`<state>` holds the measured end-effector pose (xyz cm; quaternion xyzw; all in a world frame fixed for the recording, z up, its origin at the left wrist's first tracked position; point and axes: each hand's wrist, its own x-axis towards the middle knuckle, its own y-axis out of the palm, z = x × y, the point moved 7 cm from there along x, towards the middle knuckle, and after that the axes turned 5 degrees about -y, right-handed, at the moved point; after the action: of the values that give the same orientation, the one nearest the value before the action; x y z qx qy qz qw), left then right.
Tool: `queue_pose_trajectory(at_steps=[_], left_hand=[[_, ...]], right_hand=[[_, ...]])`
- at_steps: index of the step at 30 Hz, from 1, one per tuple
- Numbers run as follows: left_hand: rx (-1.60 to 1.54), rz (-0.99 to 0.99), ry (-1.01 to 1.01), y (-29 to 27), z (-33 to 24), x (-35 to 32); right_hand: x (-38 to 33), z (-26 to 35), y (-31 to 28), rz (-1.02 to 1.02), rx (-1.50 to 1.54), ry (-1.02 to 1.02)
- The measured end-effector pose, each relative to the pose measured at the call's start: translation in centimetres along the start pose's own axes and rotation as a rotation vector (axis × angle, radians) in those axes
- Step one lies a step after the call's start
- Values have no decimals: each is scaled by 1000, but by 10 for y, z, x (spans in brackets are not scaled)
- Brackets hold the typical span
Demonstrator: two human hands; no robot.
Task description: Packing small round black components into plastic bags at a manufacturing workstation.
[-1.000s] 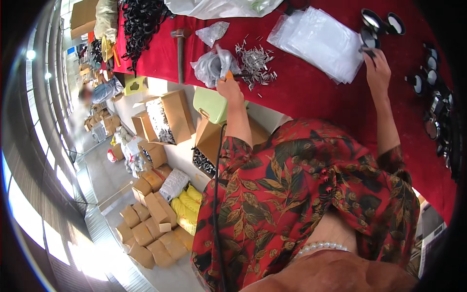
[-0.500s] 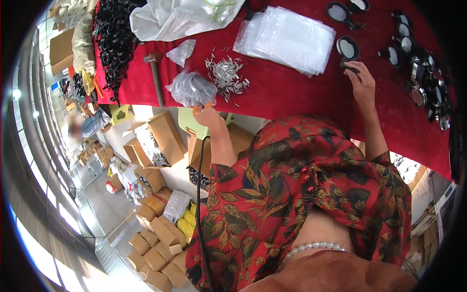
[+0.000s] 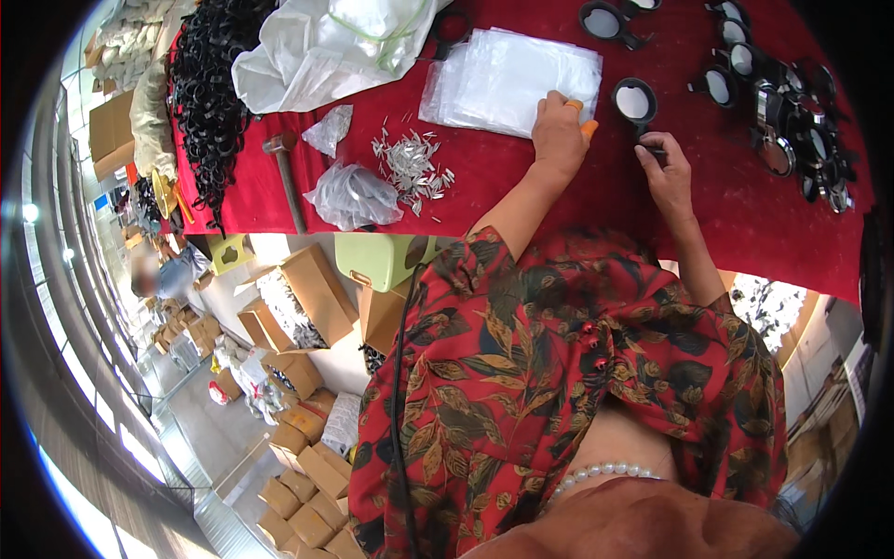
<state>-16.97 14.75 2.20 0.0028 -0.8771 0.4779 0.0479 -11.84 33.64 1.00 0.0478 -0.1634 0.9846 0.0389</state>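
My right hand [image 3: 667, 172] grips the short black handle of a small round hand mirror [image 3: 633, 102], whose pale disc faces up. Over the near right corner of a stack of clear plastic bags [image 3: 517, 79] is my left hand [image 3: 562, 135], its fingertips touching or just above the plastic. Orange covers sit on two of its fingers, which are bent but apart. Left of the stack lies a loose pile of small silvery pins [image 3: 414, 168]. A crumpled grey plastic bag [image 3: 352, 197] rests beside that pile, near the table's front edge.
Red cloth [image 3: 484, 200] covers the table. At the left are a hammer [image 3: 287, 177], a small clear bag [image 3: 331, 130] and a heap of black parts [image 3: 209, 102]. More round mirrors [image 3: 801, 140] crowd the right. Open cartons [image 3: 317, 293] stand below on the floor.
My left hand has left the grey bag and moved right to the plastic bag stack. The right hand has closed on the mirror's handle. The whole view has shifted slightly.
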Motion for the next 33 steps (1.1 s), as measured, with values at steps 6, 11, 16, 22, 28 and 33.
queue_pose_trajectory(at_steps=[6, 11, 16, 22, 28, 33], left_hand=[[-381, 101, -337, 19, 35, 6], [-432, 127, -532, 16, 44, -9], [-324, 120, -522, 13, 46, -2], [-333, 185, -544, 21, 56, -4], [-623, 185, -696, 16, 58, -11], [-714, 169, -748, 15, 59, -15]], right_hand=[[-13, -1, -27, -4, -37, 1], [-15, -3, -37, 36, -4, -14], [6, 17, -36, 56, 74, -90], [26, 32, -21, 110, 136, -212], [35, 30, 0, 214, 122, -260], [29, 26, -2, 219, 73, -244]])
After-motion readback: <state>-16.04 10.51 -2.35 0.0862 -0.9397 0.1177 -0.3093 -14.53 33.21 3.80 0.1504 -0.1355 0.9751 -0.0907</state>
